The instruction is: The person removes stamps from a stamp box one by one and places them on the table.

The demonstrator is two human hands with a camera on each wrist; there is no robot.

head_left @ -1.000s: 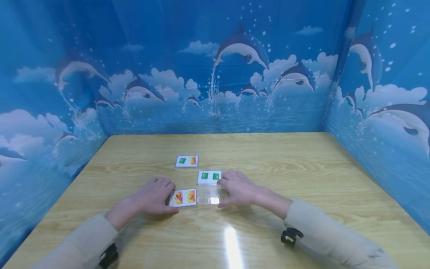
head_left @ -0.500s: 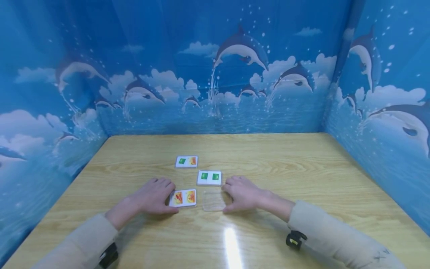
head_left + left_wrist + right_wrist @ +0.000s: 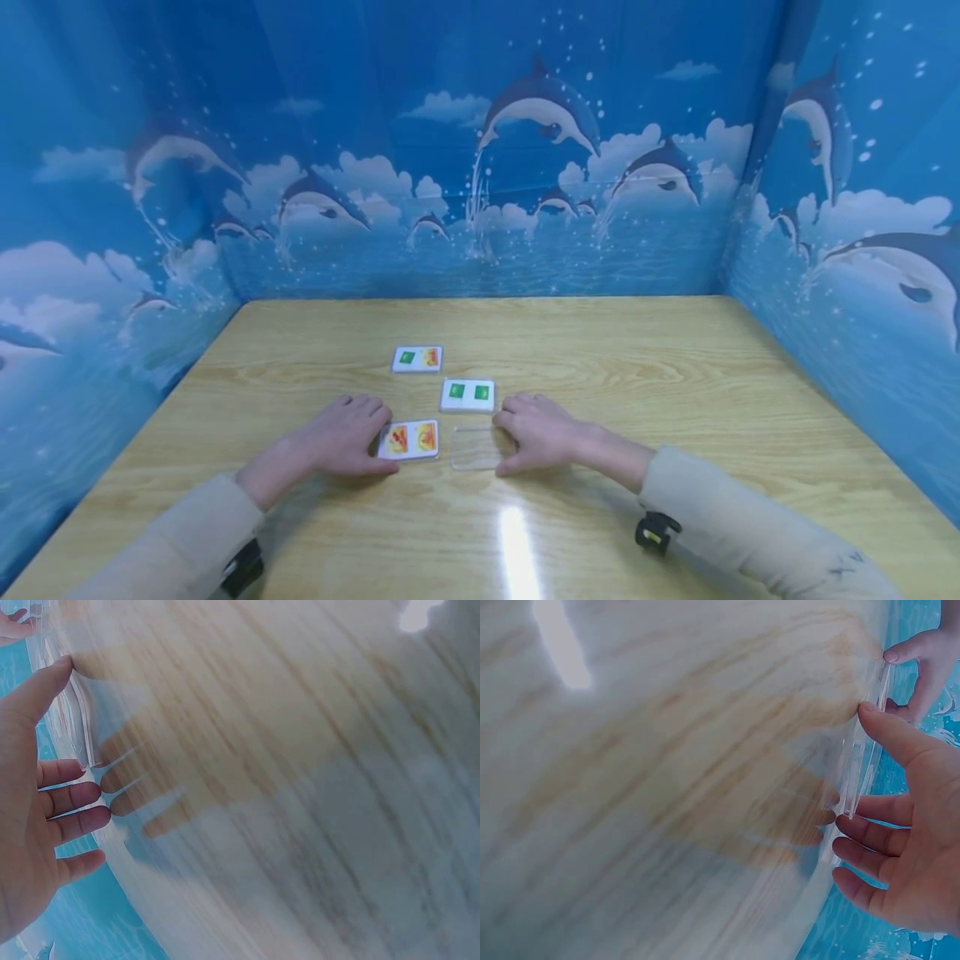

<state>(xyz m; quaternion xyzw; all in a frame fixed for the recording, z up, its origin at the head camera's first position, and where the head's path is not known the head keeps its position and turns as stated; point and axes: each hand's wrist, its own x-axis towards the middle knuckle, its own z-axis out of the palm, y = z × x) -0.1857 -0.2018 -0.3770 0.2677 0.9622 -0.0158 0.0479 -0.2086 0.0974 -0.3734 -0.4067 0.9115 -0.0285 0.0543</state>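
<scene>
My left hand (image 3: 348,437) spans the left end of a flat clear case holding a white card with two orange pictures (image 3: 410,440), thumb on the near edge and fingers at the far edge. In the left wrist view the case (image 3: 81,712) shows edge-on between thumb and index finger. To its right, my right hand (image 3: 543,433) pinches a clear plastic lid (image 3: 474,450) the same way. The right wrist view shows this lid (image 3: 851,769) edge-on between thumb and fingers. Case and lid lie close together with a narrow gap.
Just beyond the lid lies a card with two green pictures (image 3: 467,395). Farther back and left is a card with one green and one orange picture (image 3: 417,360). Blue dolphin-printed curtains (image 3: 480,167) bound the wooden table (image 3: 637,358) at the back and sides.
My right hand and the clear lid have shifted slightly right and toward me, away from the left case and the green-picture card. The left hand has stayed put.
</scene>
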